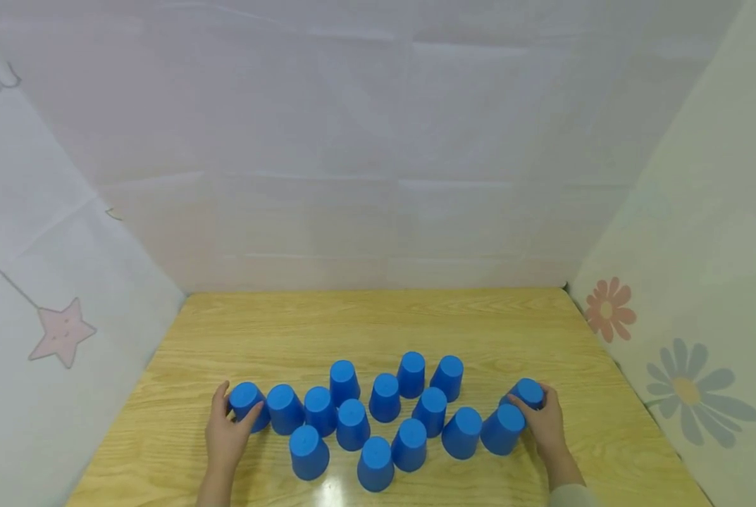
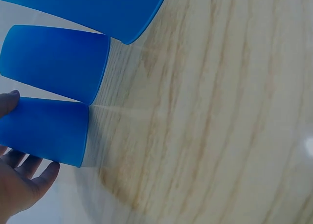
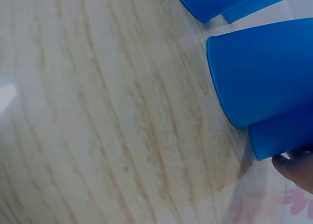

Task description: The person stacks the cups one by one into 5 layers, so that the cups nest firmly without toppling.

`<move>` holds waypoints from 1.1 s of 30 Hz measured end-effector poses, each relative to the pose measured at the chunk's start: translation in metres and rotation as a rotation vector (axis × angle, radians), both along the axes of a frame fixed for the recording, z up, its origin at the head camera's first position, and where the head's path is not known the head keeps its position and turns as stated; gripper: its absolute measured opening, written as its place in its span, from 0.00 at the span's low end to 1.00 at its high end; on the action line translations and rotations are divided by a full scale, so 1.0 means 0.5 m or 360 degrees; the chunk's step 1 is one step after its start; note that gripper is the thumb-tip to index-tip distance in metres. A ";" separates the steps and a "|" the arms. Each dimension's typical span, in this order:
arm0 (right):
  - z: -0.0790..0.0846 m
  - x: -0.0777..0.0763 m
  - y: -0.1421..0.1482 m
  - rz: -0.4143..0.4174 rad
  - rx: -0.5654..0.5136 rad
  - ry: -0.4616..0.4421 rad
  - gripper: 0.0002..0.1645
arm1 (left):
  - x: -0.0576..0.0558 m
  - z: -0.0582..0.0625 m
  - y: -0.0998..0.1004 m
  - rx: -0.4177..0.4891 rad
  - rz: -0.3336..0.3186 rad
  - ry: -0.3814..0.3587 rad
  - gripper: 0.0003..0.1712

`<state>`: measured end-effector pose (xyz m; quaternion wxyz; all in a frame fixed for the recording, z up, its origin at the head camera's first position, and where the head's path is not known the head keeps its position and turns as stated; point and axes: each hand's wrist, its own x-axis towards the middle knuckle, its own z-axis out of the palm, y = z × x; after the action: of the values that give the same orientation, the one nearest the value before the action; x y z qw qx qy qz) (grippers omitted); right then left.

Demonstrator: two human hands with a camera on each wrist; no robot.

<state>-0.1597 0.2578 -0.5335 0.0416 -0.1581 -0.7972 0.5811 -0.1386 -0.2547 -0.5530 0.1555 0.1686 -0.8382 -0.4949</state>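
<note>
My left hand (image 1: 227,431) pinched an upturned, tapered blue plastic cup (image 1: 245,400) between thumb and fingers at the left of the yellowish wood-grain table (image 1: 378,320). At the right, my right hand (image 1: 547,424) pinched another such cup (image 1: 530,391), just beyond a nearer one (image 1: 503,431); more upturned blue cups (image 1: 409,445) stood between.

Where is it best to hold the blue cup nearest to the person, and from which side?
The nearest cup is probably best gripped round its wall, just below the closed top, from above and the left: it stands upside down, tapering upward, and a neighbouring cup crowds its right.
</note>
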 end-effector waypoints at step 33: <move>-0.034 0.012 0.011 -0.0052 -0.0069 -0.0097 0.54 | 0.014 0.005 0.016 0.0212 0.0126 0.0033 0.38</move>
<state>-0.1537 0.2632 -0.5504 0.0234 -0.1895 -0.7827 0.5924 -0.1315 -0.2465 -0.5507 0.1719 0.2063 -0.7945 -0.5447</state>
